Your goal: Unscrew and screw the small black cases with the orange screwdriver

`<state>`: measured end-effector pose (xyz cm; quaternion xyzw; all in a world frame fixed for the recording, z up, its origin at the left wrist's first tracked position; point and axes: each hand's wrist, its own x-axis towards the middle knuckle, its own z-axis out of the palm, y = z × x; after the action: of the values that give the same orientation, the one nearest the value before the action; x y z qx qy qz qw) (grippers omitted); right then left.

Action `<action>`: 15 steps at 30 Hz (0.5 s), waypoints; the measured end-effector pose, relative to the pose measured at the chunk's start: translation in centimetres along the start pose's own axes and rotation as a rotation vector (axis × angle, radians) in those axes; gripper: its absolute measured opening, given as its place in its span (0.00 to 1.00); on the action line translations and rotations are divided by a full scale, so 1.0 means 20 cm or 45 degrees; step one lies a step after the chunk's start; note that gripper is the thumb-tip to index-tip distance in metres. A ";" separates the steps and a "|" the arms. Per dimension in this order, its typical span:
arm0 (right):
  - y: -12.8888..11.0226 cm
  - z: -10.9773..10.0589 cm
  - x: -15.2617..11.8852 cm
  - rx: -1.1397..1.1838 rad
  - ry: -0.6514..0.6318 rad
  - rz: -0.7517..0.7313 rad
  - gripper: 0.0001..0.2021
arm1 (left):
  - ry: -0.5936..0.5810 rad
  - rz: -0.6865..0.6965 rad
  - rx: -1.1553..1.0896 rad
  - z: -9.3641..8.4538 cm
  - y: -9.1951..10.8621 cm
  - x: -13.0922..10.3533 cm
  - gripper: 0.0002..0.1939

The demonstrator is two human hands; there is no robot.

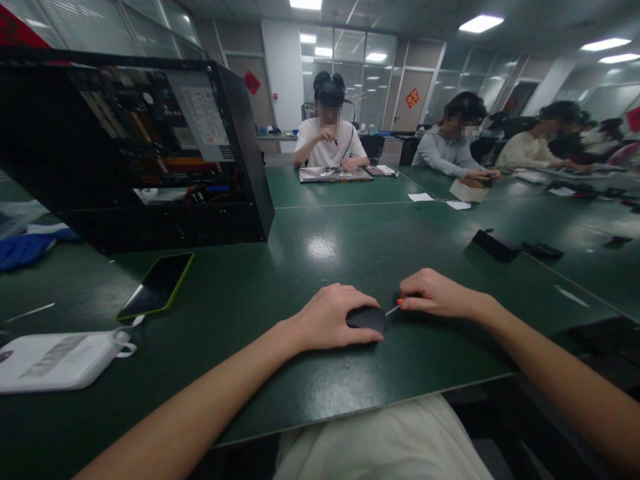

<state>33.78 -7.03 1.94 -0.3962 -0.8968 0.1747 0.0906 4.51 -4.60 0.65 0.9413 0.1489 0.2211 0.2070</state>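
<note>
My left hand (336,317) is closed around a black computer mouse (366,320) on the green tabletop, thumb on the near side and fingers along the far side. My right hand (436,292) is closed on a small screwdriver (399,303) with an orange part showing at the fingertips; most of its handle is hidden in the fingers. Its thin metal shaft points left and meets the right end of the mouse. Whether the tip sits in a screw or a seam is too small to tell.
An open black computer case (220,220) stands at the left. Before it lie a green-edged phone (163,283) and a white power bank (60,363). Black parts (495,245) and a small cardboard box (469,191) are at the right. A person (330,137) works opposite.
</note>
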 end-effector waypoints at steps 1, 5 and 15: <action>-0.02 0.01 -0.03 -0.011 0.016 0.033 0.26 | 0.005 -0.022 -0.001 0.00 0.01 0.00 0.26; -0.15 0.04 -0.15 -0.068 0.106 0.156 0.19 | -0.019 -0.109 -0.004 0.00 0.03 0.01 0.25; -0.24 0.19 -0.21 -0.046 0.246 0.247 0.17 | 0.028 -0.184 -0.109 -0.01 0.01 0.00 0.24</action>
<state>32.18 -14.08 0.27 -0.4975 -0.8445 0.1274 0.1521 4.39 -4.69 0.78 0.9160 0.2091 0.2219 0.2608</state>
